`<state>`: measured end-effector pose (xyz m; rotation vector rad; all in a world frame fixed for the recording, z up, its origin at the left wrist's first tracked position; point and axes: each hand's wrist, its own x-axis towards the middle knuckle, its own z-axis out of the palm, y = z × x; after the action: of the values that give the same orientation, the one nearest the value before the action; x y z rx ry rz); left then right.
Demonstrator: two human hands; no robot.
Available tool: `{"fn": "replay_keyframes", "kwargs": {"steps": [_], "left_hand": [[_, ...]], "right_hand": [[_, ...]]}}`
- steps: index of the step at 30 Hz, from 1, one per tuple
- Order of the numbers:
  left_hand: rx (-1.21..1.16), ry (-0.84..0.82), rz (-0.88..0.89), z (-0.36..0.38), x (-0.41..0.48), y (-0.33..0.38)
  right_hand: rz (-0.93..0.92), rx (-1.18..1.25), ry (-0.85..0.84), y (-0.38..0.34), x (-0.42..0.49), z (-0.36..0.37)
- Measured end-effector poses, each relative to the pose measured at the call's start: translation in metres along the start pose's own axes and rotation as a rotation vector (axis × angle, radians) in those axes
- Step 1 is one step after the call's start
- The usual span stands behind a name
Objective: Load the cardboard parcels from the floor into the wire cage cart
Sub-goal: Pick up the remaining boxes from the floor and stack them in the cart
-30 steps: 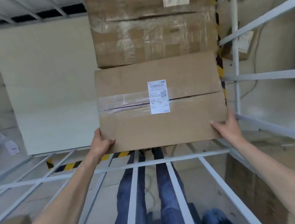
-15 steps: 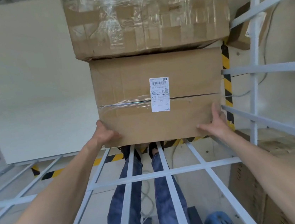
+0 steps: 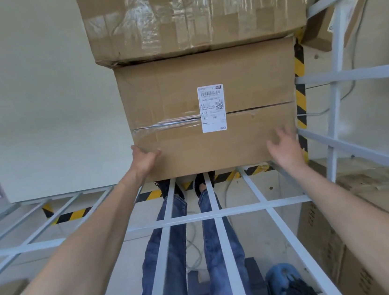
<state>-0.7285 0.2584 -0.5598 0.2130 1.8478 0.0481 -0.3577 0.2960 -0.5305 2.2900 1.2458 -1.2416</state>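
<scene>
- Wire cage cart (image 3: 221, 214): white bars crossing the lower view and rising at the right edge.
- Inside the cart, labelled parcel (image 3: 170, 96), plain brown cardboard, clear tape along its seam and a white shipping label (image 3: 212, 108) right of centre.
- Directly above it in the view and touching it, taped parcel (image 3: 191, 12), larger, wrapped in many strips of glossy tape.
- Left hand (image 3: 145, 160) grasping the labelled parcel at its lower left corner, thumb on the near face, fingers wrapped round the side edge.
- Right hand (image 3: 284, 147) released, fingers spread and blurred, just beside the parcel's lower right corner; contact not clear.
- Beyond the bars at upper right, a small box (image 3: 321, 31) with its own label.
- At lower right, printed cartons (image 3: 327, 241).
- Under the bars, legs in blue jeans (image 3: 171, 248) and black-and-yellow floor tape (image 3: 74, 214).
</scene>
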Motion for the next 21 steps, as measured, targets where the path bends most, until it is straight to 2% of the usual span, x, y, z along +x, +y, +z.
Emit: {"fn": "replay_keyframes", "kwargs": {"steps": [6,12,16,21], "left_hand": [[0.22,-0.103,0.177,0.004,-0.088,0.04],[0.373,-0.079,0.423,-0.034,-0.226,0.096],[0.476,-0.021,0.589,-0.061,-0.302,0.12],[0.505,0.003,0.705,-0.085,-0.377,0.117]], "right_hand": [[-0.112,0.115,-0.077,-0.084,-0.073,-0.007],[-0.192,0.212,-0.096,-0.15,-0.165,-0.072],[-0.248,0.163,-0.085,-0.166,-0.221,-0.116],[-0.29,0.133,0.007,-0.161,-0.293,-0.151]]}}
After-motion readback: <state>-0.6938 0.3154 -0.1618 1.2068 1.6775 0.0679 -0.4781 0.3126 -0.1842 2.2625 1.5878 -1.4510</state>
